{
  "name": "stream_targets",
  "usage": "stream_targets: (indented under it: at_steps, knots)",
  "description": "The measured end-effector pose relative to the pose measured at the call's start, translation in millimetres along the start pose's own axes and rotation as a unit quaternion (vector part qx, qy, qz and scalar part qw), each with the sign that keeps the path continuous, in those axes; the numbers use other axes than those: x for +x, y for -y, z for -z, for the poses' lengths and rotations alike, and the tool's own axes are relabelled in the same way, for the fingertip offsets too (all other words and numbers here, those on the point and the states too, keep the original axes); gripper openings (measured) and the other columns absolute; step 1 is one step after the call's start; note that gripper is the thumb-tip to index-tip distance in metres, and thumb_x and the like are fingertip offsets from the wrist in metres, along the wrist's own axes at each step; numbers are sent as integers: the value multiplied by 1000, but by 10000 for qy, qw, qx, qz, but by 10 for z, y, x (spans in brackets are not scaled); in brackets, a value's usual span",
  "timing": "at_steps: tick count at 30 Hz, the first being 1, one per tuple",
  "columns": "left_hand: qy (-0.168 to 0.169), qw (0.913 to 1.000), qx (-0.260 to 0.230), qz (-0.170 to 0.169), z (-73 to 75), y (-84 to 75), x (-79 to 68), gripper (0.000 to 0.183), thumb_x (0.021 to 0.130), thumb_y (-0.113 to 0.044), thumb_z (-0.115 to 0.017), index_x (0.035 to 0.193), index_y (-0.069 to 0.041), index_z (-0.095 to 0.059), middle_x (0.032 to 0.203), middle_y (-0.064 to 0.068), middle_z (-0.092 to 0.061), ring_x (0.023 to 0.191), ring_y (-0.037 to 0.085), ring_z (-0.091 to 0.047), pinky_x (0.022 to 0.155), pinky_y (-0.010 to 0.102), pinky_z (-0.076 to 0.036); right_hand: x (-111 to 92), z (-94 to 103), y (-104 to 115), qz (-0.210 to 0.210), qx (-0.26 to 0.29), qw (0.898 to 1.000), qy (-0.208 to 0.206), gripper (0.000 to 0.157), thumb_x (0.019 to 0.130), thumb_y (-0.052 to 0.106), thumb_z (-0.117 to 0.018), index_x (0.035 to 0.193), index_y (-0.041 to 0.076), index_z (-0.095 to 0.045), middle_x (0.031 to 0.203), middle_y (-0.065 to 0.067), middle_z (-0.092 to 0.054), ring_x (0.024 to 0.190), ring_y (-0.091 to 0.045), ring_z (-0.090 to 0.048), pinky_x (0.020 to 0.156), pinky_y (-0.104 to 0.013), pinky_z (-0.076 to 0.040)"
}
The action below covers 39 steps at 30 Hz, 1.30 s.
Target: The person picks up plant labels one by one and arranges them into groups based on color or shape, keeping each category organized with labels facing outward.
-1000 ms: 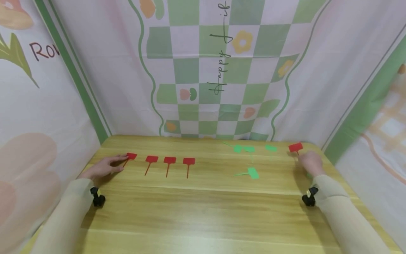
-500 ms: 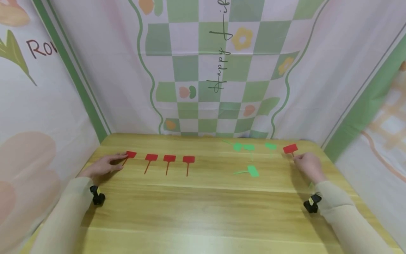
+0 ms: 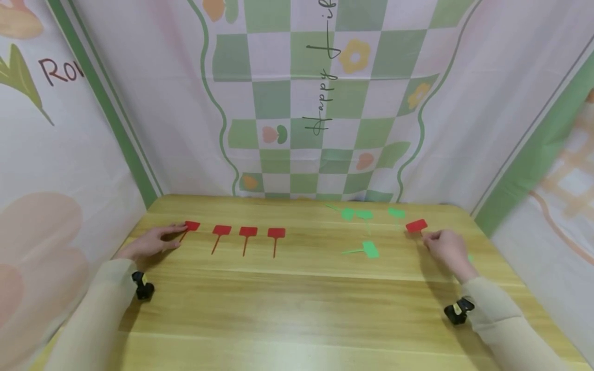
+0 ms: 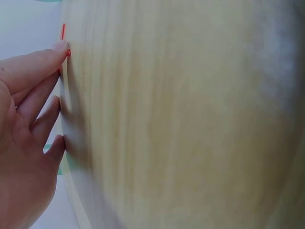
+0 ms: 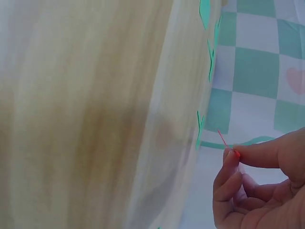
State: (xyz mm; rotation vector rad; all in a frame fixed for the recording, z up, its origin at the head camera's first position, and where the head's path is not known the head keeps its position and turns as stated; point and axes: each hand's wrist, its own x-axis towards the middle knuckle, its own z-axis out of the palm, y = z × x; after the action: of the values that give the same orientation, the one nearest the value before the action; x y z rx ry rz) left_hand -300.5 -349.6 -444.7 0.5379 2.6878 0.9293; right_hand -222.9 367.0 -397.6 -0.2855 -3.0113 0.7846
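Pinching a red tag point(image 3: 415, 225) by its stem over the worktop point(image 3: 297, 304) with right fingers point(image 5: 261, 153), pointing it away and slightly leftward, near a green tag point(image 3: 396, 213); touching the leftmost tag point(image 3: 193, 225) with extended left fingers point(image 3: 174, 229).

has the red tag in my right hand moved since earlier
Yes: in the head view, the red tag has moved left and slightly down the picture, away from the table's back right corner.
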Motion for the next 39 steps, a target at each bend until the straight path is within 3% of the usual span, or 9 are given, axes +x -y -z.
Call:
stream_targets:
  at_steps: [9, 13, 17, 20, 25, 32, 39]
  knots:
    - [-10, 10000, -24, -39, 0, 12, 5, 58, 94, -23, -60, 143, -2, -38, 151, 33, -17, 138, 54, -12, 106, 70, -15, -117, -59, -53, -139, 364, 9992, 51, 43, 93, 30, -59, 109, -9, -64, 116, -32, -60, 100, -42, -58, 78, -46, -49]
    - [-19, 10000, 57, -44, -5, 24, 5, 58, 94, -25, -59, 143, -2, -38, 151, 33, -17, 138, 54, -13, 105, 70, -16, -184, -70, -81, 44, 406, 9991, 101, 41, 91, 32, -62, 102, -7, -69, 100, -25, -69, 85, -26, -62, 69, -32, -48]
    - [-11, 10000, 42, -24, -7, 15, 2, 59, 94, -25, -59, 144, -2, -38, 151, 34, -16, 138, 54, -13, 105, 70, -16, -263, -72, -73, 39, 687, 9969, 390, 40, 91, 30, -62, 99, -8, -70, 79, -7, -72, 71, -9, -58, 60, -22, -46]
    - [-2, 10000, 11, 20, -7, 0, -2, 59, 94, -25, -59, 144, -3, -37, 151, 34, -15, 138, 54, -12, 105, 70, -15, -317, -92, -53, -58, 901, 9942, 577, 39, 92, 29, -62, 99, -9, -69, 74, 1, -70, 67, -6, -58, 58, -21, -47]
    - [24, 9999, -81, 75, 0, -28, -4, 60, 94, -27, -59, 144, -3, -37, 152, 33, -14, 138, 54, -11, 105, 71, -14, -386, -167, -20, -166, 1150, 9905, 736, 40, 91, 30, -63, 101, -9, -69, 72, 3, -69, 64, -5, -60, 57, -21, -49]
    - [-2, 10000, 54, 43, 6, -5, 18, 59, 94, -27, -60, 144, -4, -38, 151, 33, -16, 137, 54, -13, 105, 70, -16, -486, -284, 94, -463, 2013, 9710, 1202, 39, 92, 21, -62, 106, -14, -64, 72, 4, -70, 60, -1, -60, 55, -19, -52]
    - [43, 9999, -87, 103, 15, -17, 9, 60, 93, -27, -60, 144, -3, -38, 152, 34, -15, 138, 54, -11, 105, 71, -13, -566, -385, 167, -477, 2599, 9519, 1551, 36, 92, 16, -61, 108, -16, -61, 75, 4, -71, 63, 0, -62, 59, -17, -53]
